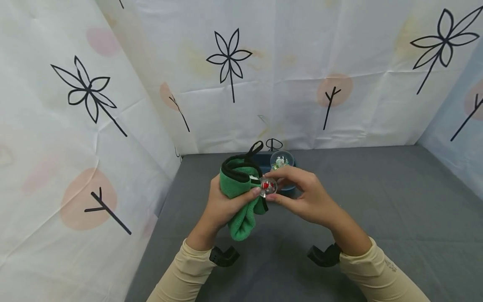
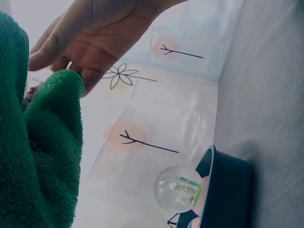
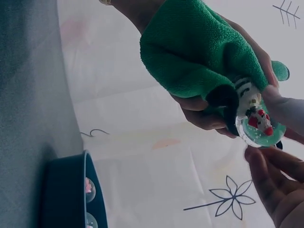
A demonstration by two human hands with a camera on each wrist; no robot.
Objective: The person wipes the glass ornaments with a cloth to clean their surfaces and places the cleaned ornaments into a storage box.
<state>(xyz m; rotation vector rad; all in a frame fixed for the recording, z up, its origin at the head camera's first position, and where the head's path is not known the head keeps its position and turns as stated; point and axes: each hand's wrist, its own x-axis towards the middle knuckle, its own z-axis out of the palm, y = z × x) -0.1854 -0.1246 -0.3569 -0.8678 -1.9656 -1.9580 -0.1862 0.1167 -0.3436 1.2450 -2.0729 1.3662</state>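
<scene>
My left hand (image 1: 220,205) grips a green cloth (image 1: 241,224) with black edging and a hanging loop. A small snow globe (image 3: 260,127) with a red and white figure inside pokes out of the cloth, its white, black-striped base partly wrapped. The left thumb lies over the cloth beside that base. From the other side my right hand (image 1: 309,196) pinches the glass ball between thumb and fingertips. Both hands are raised over the grey table, in front of a dark blue bin (image 2: 230,190).
Inside the bin stands a larger snow globe (image 2: 178,187) with a white figure and green bits. Smaller globes with pink parts (image 3: 90,189) show at the bin's rim. A patterned white curtain (image 1: 283,113) hangs behind the grey table (image 1: 377,209).
</scene>
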